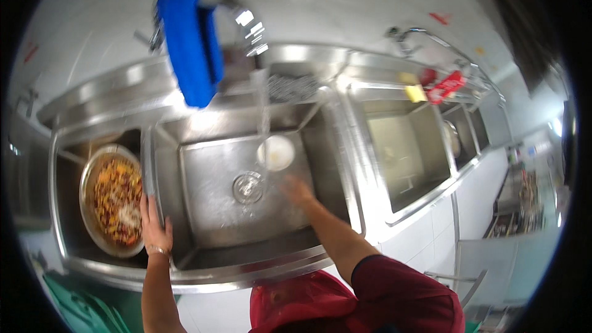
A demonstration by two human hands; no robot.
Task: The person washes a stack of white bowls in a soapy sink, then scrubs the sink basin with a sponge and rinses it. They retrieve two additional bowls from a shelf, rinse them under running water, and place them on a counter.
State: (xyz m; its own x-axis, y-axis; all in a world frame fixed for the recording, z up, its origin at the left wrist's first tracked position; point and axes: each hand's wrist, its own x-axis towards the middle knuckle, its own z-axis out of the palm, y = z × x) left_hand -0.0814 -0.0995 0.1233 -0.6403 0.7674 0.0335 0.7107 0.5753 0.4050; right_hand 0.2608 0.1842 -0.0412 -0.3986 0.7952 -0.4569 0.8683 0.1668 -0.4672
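Note:
My left hand (156,227) lies flat on the steel divider (149,162) between two sink basins, thumb apart from the fingers, holding nothing. Just left of it, a round metal bowl (84,185) of chopped, mixed-colour food with a pale heap on it sits in the left basin. My right hand (298,190) is motion-blurred inside the middle basin (212,162), and its finger positions are unclear. Close beyond its fingertips is a small round white dish or container (276,152). Water (263,111) falls from the faucet (253,32) at the dish's left side. A drain strainer (248,188) lies left of my right hand.
A blue cloth (192,46) hangs over the faucet. Behind the basin lies grey mesh-like material (292,88). The right basin (397,148) holds cloudy liquid; a yellow sponge (415,94) and a red packet (446,88) are at its back edge. More basins continue to the right.

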